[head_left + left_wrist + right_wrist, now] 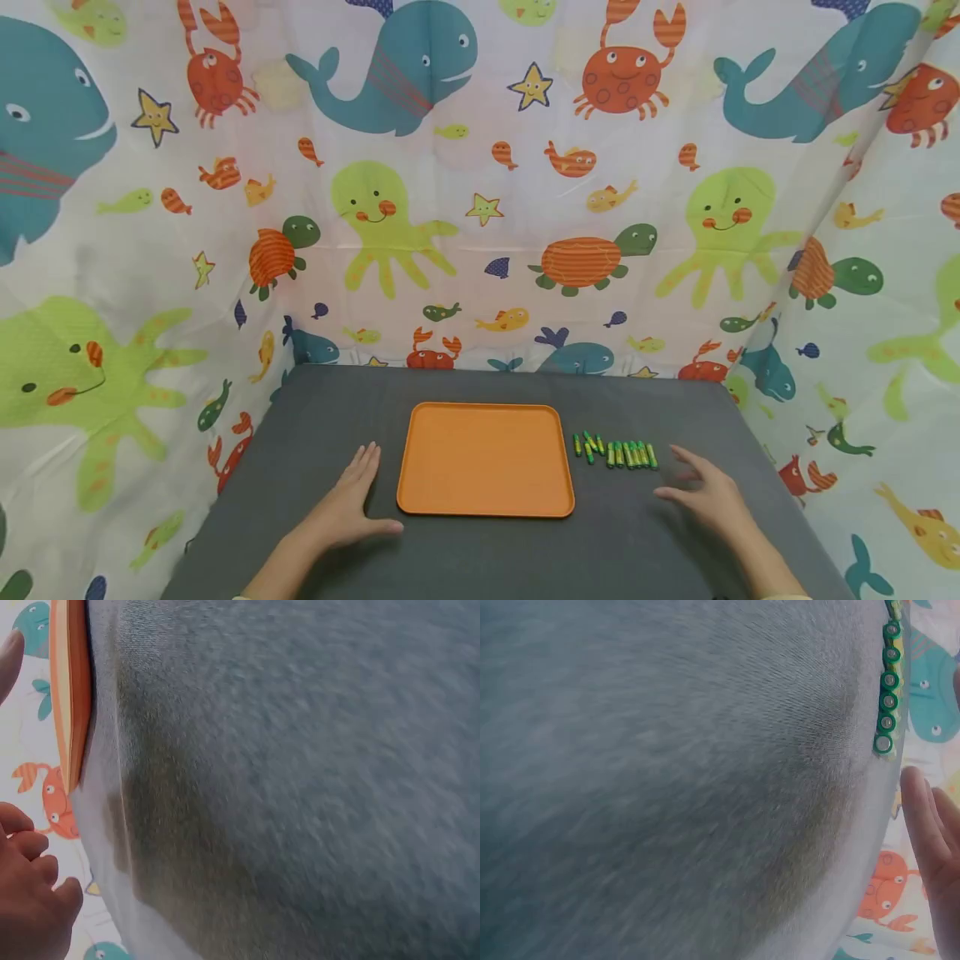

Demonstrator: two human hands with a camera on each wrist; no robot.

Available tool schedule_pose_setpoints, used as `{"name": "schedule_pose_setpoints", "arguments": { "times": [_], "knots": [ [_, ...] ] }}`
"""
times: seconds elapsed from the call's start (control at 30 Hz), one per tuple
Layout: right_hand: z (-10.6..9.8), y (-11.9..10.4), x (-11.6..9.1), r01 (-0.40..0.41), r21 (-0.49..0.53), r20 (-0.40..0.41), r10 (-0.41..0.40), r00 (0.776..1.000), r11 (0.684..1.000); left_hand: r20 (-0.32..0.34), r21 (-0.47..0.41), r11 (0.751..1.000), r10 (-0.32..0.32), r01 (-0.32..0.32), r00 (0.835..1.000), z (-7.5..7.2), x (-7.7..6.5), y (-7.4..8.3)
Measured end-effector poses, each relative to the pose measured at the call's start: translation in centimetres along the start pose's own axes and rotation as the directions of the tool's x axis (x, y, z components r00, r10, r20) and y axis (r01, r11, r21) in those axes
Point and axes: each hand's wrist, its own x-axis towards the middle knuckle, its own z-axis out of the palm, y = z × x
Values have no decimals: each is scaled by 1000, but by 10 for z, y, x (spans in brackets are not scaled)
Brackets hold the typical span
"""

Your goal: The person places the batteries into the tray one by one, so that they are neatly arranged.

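Note:
An orange rectangular tray (pixel 486 460) with a low rim lies on the table. Just right of it are several green and yellow batteries (pixel 630 455), some side by side in a row, others scattered nearer the tray; their round ends (pixel 889 701) face the right wrist camera. My left hand (pixel 347 510) hovers left of the tray, fingers extended and thumb spread, holding nothing. To the right of the batteries, my right hand (pixel 708 496) is held with thumb and fingers apart, touching none of them. The left wrist view catches the tray's edge (pixel 71 697) beyond my left hand (pixel 34 892).
A dark grey cloth-like surface (pixel 480 554) covers the table. Behind it and along both sides hangs a white curtain (pixel 450 333) printed with sea animals.

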Motion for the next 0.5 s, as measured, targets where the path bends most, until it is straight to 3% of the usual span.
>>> {"name": "schedule_pose_setpoints", "arguments": {
  "times": [0.2,0.5],
  "knots": [
    [3,4,16,-22,12,50,21,999,1000,66,-152,988,5,5,998,6,9,6],
    [8,5,32,-81,-6,146,81,986,997,52,-162,987,-5,14,999,14,20,12]
  ]
}}
